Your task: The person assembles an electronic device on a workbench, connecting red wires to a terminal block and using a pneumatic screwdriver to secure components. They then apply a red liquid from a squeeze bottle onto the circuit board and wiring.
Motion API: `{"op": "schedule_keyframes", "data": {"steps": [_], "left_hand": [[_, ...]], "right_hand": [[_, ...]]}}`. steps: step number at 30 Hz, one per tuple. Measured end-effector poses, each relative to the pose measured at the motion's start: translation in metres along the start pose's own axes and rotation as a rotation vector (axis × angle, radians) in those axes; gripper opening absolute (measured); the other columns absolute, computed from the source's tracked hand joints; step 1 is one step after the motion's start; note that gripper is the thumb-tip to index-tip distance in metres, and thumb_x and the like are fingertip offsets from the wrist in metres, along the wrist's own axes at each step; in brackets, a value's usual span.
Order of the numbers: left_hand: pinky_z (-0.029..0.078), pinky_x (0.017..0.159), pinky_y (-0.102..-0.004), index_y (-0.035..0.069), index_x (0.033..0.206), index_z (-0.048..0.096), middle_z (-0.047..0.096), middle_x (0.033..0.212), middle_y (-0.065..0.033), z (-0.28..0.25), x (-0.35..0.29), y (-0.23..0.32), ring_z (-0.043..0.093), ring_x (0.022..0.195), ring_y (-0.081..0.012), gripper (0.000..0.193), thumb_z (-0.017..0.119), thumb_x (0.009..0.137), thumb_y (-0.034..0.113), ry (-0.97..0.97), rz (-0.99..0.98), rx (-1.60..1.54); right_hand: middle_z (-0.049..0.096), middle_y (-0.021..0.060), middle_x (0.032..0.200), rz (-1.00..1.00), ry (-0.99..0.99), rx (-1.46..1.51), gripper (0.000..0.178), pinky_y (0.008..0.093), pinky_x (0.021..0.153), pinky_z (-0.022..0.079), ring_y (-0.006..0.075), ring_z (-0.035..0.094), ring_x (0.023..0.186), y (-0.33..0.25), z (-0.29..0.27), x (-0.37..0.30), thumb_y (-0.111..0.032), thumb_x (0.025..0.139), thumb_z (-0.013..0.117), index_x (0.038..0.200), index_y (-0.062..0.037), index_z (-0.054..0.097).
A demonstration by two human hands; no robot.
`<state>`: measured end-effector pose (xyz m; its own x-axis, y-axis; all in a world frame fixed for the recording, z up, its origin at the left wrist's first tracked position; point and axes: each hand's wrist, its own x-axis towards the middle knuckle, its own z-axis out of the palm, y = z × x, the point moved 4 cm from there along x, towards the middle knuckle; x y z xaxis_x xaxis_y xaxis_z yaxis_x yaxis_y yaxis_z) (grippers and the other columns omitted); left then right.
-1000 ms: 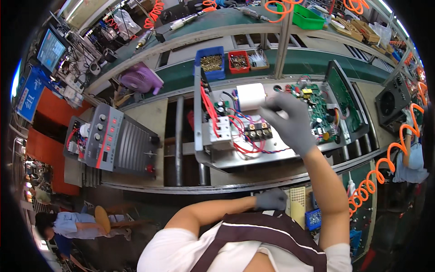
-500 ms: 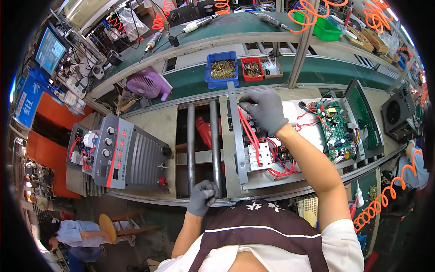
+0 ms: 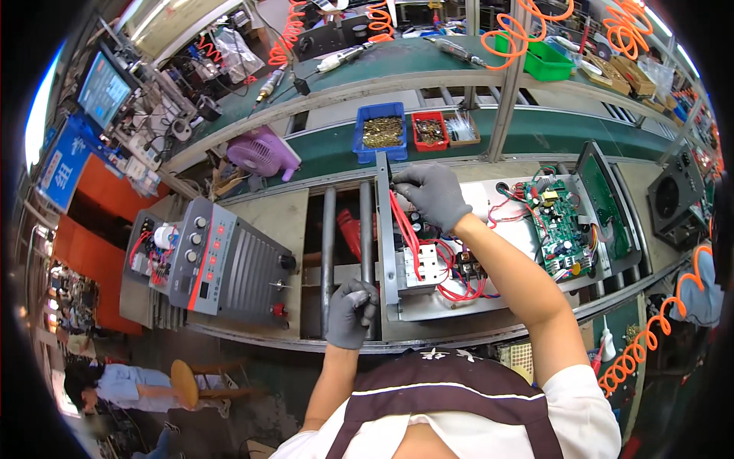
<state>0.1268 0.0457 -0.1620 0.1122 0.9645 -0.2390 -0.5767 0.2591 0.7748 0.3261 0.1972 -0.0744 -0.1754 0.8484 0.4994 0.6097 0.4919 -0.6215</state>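
In a grey glove, my right hand [image 3: 434,196] is pinched together at the inner side of an upright metal panel [image 3: 388,252], close to its far end. Whatever its fingertips hold is hidden. The panel stands at the left end of an open metal chassis [image 3: 489,306] with red wires [image 3: 407,229], a white terminal block [image 3: 425,265] and a green circuit board [image 3: 562,229]. My gloved left hand [image 3: 352,315] is curled closed over the rollers, left of the panel's near end. I cannot make out what lies inside its fingers.
A grey machine with knobs [image 3: 229,264] stands on the left. Beyond the chassis sit a blue bin of brass-coloured parts [image 3: 380,131], a red bin [image 3: 430,131] and a purple fan [image 3: 264,153]. Metal rollers [image 3: 329,245] span a gap in the bench. An orange coiled hose [image 3: 642,344] hangs at right.
My left hand has risen slightly toward the panel, its fingers still curled. The right hand stays pinched by the panel's far end, with a small shift. The whole view has tilted a little.
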Motion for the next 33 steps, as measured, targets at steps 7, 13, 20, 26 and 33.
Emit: {"op": "schedule_keyframes", "data": {"steps": [7, 13, 20, 26, 33], "left_hand": [[0.034, 0.036, -0.0192, 0.007, 0.071, 0.048, 0.058, 0.072, -0.01, 0.009, -0.037, 0.009, 0.046, 0.044, -0.008, 0.008, 0.052, 0.076, 0.01, 0.143, 0.203, 0.001], [0.035, 0.037, -0.018, 0.009, 0.075, 0.046, 0.051, 0.074, -0.0082, 0.019, -0.06, 0.015, 0.044, 0.046, -0.0081, 0.009, 0.051, 0.079, 0.013, 0.19, 0.292, -0.006], [0.036, 0.039, -0.0175, 0.009, 0.075, 0.048, 0.056, 0.076, -0.0078, 0.067, -0.06, 0.071, 0.048, 0.051, -0.0074, 0.007, 0.051, 0.081, 0.011, 0.04, 0.392, 0.019], [0.042, 0.045, -0.0178, 0.007, 0.088, 0.054, 0.061, 0.082, -0.0092, 0.098, -0.008, 0.103, 0.054, 0.057, -0.0087, 0.004, 0.051, 0.088, 0.01, -0.029, 0.423, 0.132], [0.047, 0.041, -0.0218, 0.0, 0.113, 0.043, 0.063, 0.079, -0.0135, 0.12, 0.015, 0.105, 0.059, 0.053, -0.013, 0.027, 0.053, 0.088, 0.003, -0.042, 0.509, 0.243]], "right_hand": [[0.065, 0.0048, 0.079, -0.406, -0.073, -0.33, 0.012, 0.0377, 0.077, 0.045, 0.0245, 0.06, 0.085, -0.009, -0.004, 0.019, -0.024, 0.073, 0.068, 0.079, -0.0139, 0.067], [0.064, 0.0046, 0.085, -0.634, -0.224, -0.539, 0.013, 0.0372, 0.084, 0.044, 0.0238, 0.058, 0.093, -0.024, -0.011, 0.031, -0.022, 0.073, 0.067, 0.083, -0.0132, 0.065], [0.067, 0.0067, 0.084, -0.206, -0.225, -0.166, 0.014, 0.0387, 0.077, 0.049, 0.0265, 0.063, 0.083, -0.005, -0.037, 0.043, -0.02, 0.078, 0.064, 0.088, -0.0142, 0.071], [0.065, 0.0078, 0.083, -0.454, -0.448, 0.466, 0.027, 0.0327, 0.077, 0.048, 0.0218, 0.061, 0.083, -0.098, -0.067, 0.011, -0.023, 0.074, 0.073, 0.093, -0.0046, 0.07], [0.06, 0.0054, 0.087, -0.598, -0.106, 0.153, 0.02, 0.0349, 0.079, 0.046, 0.023, 0.055, 0.088, -0.112, -0.066, -0.006, -0.014, 0.066, 0.071, 0.084, -0.0071, 0.067]]}}
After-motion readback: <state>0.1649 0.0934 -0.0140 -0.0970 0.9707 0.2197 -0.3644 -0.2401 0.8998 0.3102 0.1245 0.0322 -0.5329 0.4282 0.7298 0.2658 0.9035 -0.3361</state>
